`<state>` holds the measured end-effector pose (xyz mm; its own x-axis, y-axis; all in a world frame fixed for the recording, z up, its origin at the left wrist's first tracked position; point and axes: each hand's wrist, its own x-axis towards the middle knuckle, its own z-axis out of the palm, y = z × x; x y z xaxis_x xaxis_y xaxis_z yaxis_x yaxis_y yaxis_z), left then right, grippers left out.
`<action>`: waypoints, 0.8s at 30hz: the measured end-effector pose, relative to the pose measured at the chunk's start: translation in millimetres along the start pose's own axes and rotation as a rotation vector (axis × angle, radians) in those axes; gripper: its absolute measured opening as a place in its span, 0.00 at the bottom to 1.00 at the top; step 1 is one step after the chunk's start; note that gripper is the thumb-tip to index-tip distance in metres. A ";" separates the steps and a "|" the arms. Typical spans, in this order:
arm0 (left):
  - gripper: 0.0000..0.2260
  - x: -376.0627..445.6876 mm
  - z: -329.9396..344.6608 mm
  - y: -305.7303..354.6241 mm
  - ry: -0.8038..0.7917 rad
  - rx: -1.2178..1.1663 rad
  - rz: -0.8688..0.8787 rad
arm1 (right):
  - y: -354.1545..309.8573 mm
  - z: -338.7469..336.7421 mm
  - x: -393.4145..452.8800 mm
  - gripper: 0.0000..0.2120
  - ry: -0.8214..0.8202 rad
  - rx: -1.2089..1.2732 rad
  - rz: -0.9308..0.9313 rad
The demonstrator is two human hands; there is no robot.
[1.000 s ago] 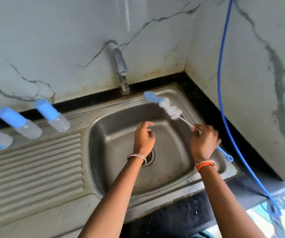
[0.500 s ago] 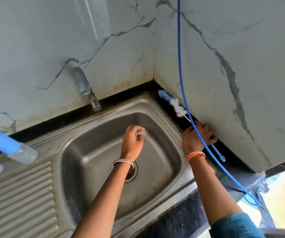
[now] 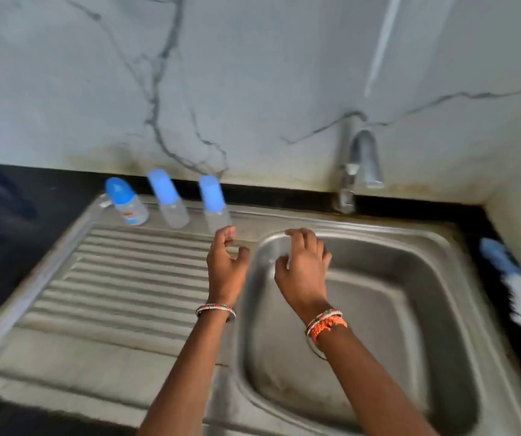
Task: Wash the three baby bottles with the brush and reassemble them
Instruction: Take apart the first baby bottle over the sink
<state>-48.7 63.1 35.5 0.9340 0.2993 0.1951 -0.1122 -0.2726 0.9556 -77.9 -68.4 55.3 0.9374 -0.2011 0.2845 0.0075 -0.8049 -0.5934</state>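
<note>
The sink (image 3: 378, 247) is brushed metal with a dull sheen, its drainboard (image 3: 121, 278) ribbed. The tap (image 3: 363, 162) is shinier metal. The three bottles (image 3: 171, 199) look like clear plastic with matt blue plastic caps. The wall (image 3: 253, 73) is smooth, veined, marble-like stone. The brush (image 3: 517, 291) has white bristles and a blue plastic tip.

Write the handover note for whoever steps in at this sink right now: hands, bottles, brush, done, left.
Left hand: loosely curled, holding nothing, above the drainboard's right edge, nearest the right bottle.
Right hand: holding nothing, over the basin.
Left bottle and middle bottle stand with it along the sink's back edge, all with blue caps on.
Brush lies on the counter right of the basin.
Done: nothing that shows; whether any bottle is washed cannot be told.
Left: uncap, brush, rinse, reassemble.
</note>
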 end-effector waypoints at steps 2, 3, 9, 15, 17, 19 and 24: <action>0.19 20.7 -22.6 -5.4 0.044 0.009 0.023 | -31.0 15.8 25.4 0.24 -0.030 0.030 -0.123; 0.20 31.4 -32.1 -9.4 0.054 0.032 0.047 | -46.9 23.7 39.8 0.25 -0.038 0.033 -0.177; 0.30 85.1 -50.9 -35.9 -0.039 0.240 0.134 | -116.8 70.1 116.2 0.33 -0.226 -0.116 -0.252; 0.31 109.2 -39.3 -40.5 -0.171 0.163 0.101 | -119.7 85.3 128.2 0.15 -0.191 -0.044 -0.217; 0.25 100.2 -38.8 -22.4 -0.156 0.088 0.126 | -118.6 68.1 117.0 0.13 -0.111 0.121 -0.125; 0.22 84.3 -40.2 -1.2 -0.193 0.097 0.189 | -115.4 42.8 103.1 0.13 -0.032 0.191 -0.007; 0.15 18.2 -45.5 38.9 -0.397 -0.062 0.042 | -87.5 -16.9 55.5 0.12 -0.032 0.279 0.140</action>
<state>-51.4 99.6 86.3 0.9853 -0.0905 0.1450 -0.1617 -0.2177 0.9625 -32.4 -18.5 135.8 0.9464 -0.2778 0.1645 -0.0311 -0.5856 -0.8100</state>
